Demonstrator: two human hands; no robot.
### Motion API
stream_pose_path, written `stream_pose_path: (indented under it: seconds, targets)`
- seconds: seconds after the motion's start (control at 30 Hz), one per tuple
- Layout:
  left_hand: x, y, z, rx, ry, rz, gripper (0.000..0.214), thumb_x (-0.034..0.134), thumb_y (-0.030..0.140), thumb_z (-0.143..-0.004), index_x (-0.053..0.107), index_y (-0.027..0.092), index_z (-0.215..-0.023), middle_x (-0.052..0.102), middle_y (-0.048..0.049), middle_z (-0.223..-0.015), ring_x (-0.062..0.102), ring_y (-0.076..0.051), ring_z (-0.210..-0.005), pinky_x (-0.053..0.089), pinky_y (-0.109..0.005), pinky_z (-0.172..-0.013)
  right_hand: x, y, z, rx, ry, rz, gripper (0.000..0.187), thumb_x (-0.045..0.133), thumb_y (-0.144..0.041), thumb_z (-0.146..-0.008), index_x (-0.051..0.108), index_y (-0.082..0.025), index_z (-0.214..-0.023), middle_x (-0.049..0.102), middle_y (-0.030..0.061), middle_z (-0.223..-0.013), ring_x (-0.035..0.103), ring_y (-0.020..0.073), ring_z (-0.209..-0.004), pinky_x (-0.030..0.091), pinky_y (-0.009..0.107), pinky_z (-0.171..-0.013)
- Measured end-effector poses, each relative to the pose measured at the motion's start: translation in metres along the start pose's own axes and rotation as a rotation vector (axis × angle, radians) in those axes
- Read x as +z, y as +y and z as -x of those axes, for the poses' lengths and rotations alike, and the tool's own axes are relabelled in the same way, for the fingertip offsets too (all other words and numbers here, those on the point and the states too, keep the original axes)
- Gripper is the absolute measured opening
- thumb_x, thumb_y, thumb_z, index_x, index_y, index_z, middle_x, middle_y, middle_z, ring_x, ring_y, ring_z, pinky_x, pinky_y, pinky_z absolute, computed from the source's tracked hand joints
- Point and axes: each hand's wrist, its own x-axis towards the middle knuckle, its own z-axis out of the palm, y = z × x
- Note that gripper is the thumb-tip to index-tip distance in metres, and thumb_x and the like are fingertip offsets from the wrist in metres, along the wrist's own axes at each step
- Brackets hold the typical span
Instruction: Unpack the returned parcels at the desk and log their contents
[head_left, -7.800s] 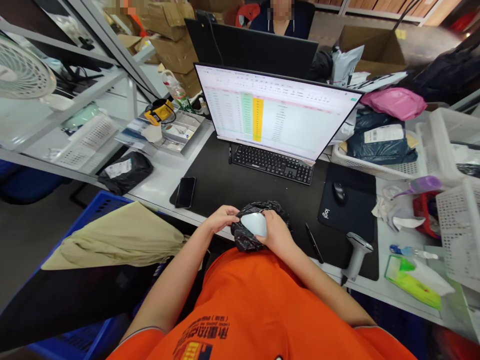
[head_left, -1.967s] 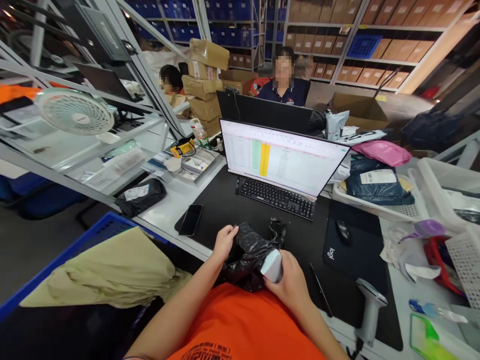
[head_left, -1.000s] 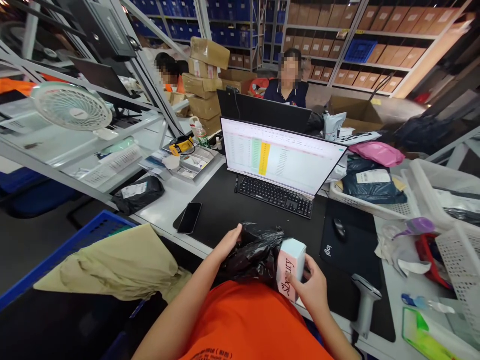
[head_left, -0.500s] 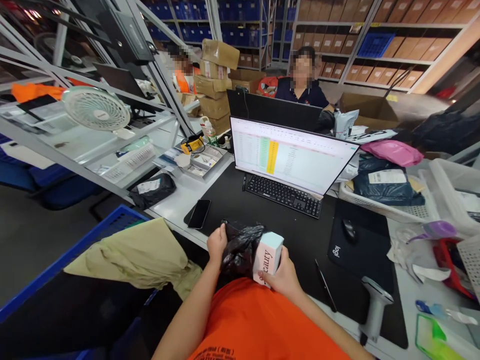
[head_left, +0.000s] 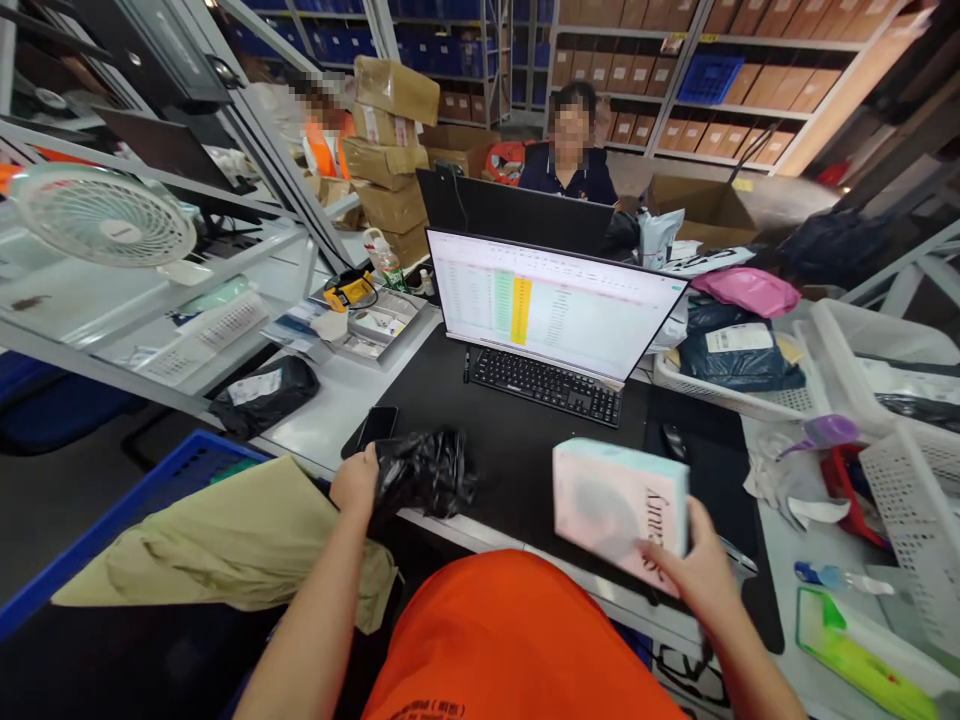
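Crumpled in my left hand [head_left: 355, 480] is a black plastic bag [head_left: 424, 472], gripped by its left end at the front edge of the desk. My right hand [head_left: 694, 560] is closed around the right end of a pink and pale blue box [head_left: 619, 510] with dark lettering ending in "eauty". The box is fully outside the bag and held above the black desk mat [head_left: 517, 470]. A phone [head_left: 377, 428] lies just behind my left hand. Behind the box sits a mouse [head_left: 673, 441], and the box and my hand partly cover the mat there.
A monitor [head_left: 555, 310] and keyboard [head_left: 545, 385] stand ahead. At left are a blue crate [head_left: 169, 480] with khaki cloth [head_left: 225, 540] and a wrapped black parcel [head_left: 266, 393]. White baskets [head_left: 780, 400] of parcels stand at right. A person [head_left: 570, 170] sits beyond the monitor.
The box has come out of the black bag and moved right with my right hand. My left hand has moved left with the bag. The camera view has shifted a little.
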Motion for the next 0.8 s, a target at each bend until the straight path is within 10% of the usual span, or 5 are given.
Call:
stream_pose_path:
  seconds: [0.13, 0.23, 0.33, 0.5, 0.8]
  targets:
    - [0.022, 0.021, 0.018, 0.124, -0.086, 0.024, 0.046, 0.046, 0.052, -0.093, 0.071, 0.014, -0.093, 0.073, -0.0220, -0.092, 0.067, -0.037, -0.093, 0.047, -0.041, -0.078, -0.008, 0.000, -0.009, -0.361, 0.355, 0.221, 0.068, 0.074, -0.045, -0.069, 0.055, -0.022, -0.130, 0.066, 0.0148, -0.127, 0.062, 0.0363, -0.114, 0.050, 0.052, -0.096]
    - [0.047, 0.053, 0.049, 0.315, -0.074, 0.227, 0.049, 0.054, 0.053, -0.089, 0.062, 0.015, -0.120, 0.070, -0.0188, -0.112, 0.064, -0.033, -0.108, 0.048, -0.040, -0.091, 0.033, -0.007, -0.009, -0.792, 0.196, 0.277, 0.034, 0.065, -0.027, -0.082, 0.067, -0.032, -0.115, 0.072, 0.0049, -0.121, 0.063, 0.0289, -0.119, 0.042, 0.052, -0.108]
    - [0.052, 0.069, 0.075, 0.465, -0.129, 0.632, 0.051, 0.045, 0.059, -0.092, 0.067, 0.016, -0.106, 0.067, -0.0184, -0.120, 0.060, -0.031, -0.118, 0.044, -0.041, -0.104, 0.077, -0.008, -0.010, -0.940, -0.078, 0.317, 0.030, 0.061, -0.022, -0.089, 0.070, -0.042, -0.109, 0.076, -0.0038, -0.114, 0.067, 0.0222, -0.111, 0.045, 0.050, -0.107]
    - [0.050, 0.064, 0.104, 0.112, -0.743, 1.027, 0.067, 0.063, 0.068, -0.080, 0.064, 0.015, -0.120, 0.068, -0.0174, -0.122, 0.068, -0.028, -0.104, 0.053, -0.040, -0.090, 0.110, 0.004, -0.012, -0.964, -0.327, 0.244, 0.033, 0.063, -0.019, -0.092, 0.068, -0.042, -0.115, 0.075, -0.0051, -0.115, 0.069, 0.0154, -0.109, 0.049, 0.041, -0.107]
    - [0.084, 0.075, 0.130, -0.207, -1.155, 0.981, 0.059, 0.083, 0.058, -0.065, 0.074, 0.011, -0.097, 0.076, -0.0181, -0.106, 0.070, -0.033, -0.103, 0.053, -0.040, -0.089, 0.119, 0.044, -0.001, -1.083, -0.232, 0.141, 0.034, 0.053, -0.009, -0.092, 0.064, -0.036, -0.109, 0.073, -0.0025, -0.119, 0.066, 0.0146, -0.115, 0.048, 0.043, -0.107]
